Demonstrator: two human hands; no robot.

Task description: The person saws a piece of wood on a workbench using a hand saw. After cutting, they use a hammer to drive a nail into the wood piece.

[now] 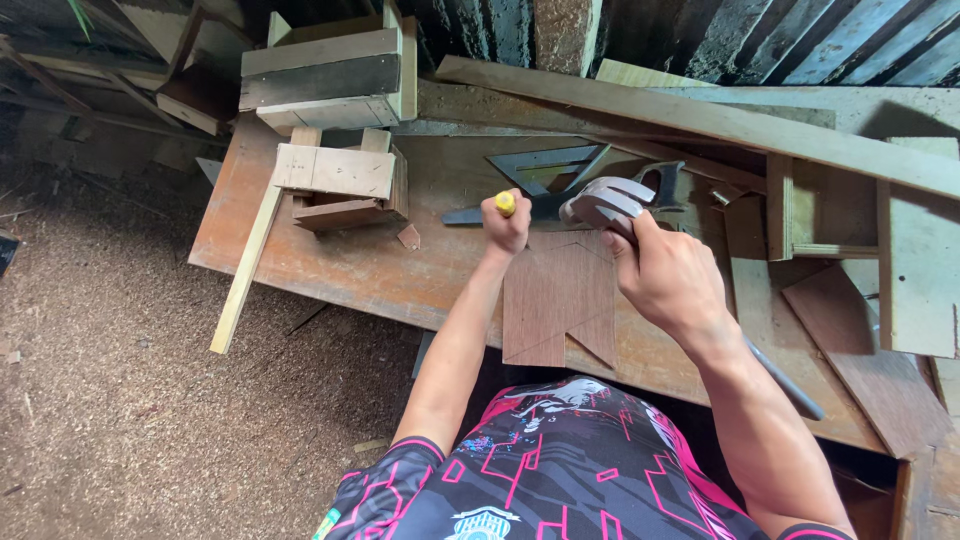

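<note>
My left hand (pixel 505 225) is closed around a tool with a yellow-capped handle (pixel 506 203), held upright at the top edge of a thin brown plywood piece (pixel 555 300). The plywood lies flat on the workbench (pixel 340 265) and has a V-shaped notch in its near edge. Just to the right of that tool, my right hand (pixel 665 275) grips a metal claw hammer. The hammer's head (pixel 605 200) hovers beside the tool, and its handle (pixel 790 390) runs back under my forearm.
A black triangular square (pixel 545 175) and a saw handle (pixel 668 185) lie behind my hands. Wooden boxes (pixel 335 80) and blocks (pixel 340 180) stand at the back left, with a long slat (pixel 245 270) leaning off the bench. Planks and boards (pixel 915 260) crowd the right. Sawdust floor (pixel 100 380) lies to the left.
</note>
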